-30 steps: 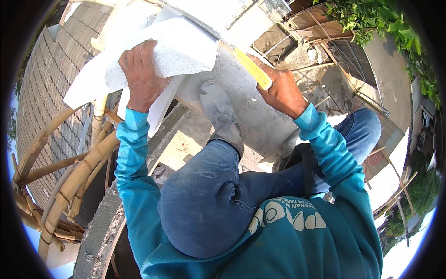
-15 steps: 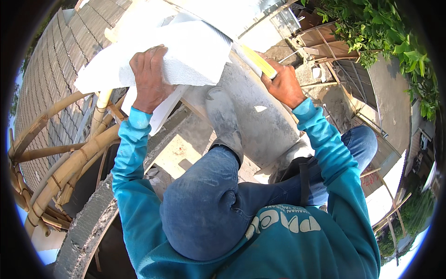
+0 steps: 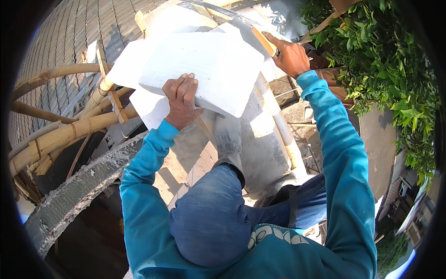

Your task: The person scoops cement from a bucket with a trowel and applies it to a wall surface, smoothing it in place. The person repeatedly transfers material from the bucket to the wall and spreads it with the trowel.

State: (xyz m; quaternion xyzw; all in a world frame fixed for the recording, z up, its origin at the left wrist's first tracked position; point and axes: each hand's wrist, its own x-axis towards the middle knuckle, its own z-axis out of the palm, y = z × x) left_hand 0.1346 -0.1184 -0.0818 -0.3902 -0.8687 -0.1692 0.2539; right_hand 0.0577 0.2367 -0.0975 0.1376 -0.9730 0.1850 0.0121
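Note:
A thick white lightweight block lies tilted ahead of me on other white pieces. My left hand is closed on its near edge, with the fingers over the top face. Off the block's far right corner, my right hand is wrapped round the yellow-orange handle of a hand saw. Its grey blade runs away toward the upper left, along the block's far right side. Glare hides where the blade meets the block. Below the block, my dusty boot stands on a grey, dust-covered board.
Bamboo poles tied as scaffolding stand at the left, before a tiled roof. A rough concrete ledge runs below them. Leafy branches hang at the right. A lower level with debris shows far beneath me.
My right hand has moved up and away from me with the saw. The block appears turned and shifted to the right with my left hand on it; the whole view has shifted too.

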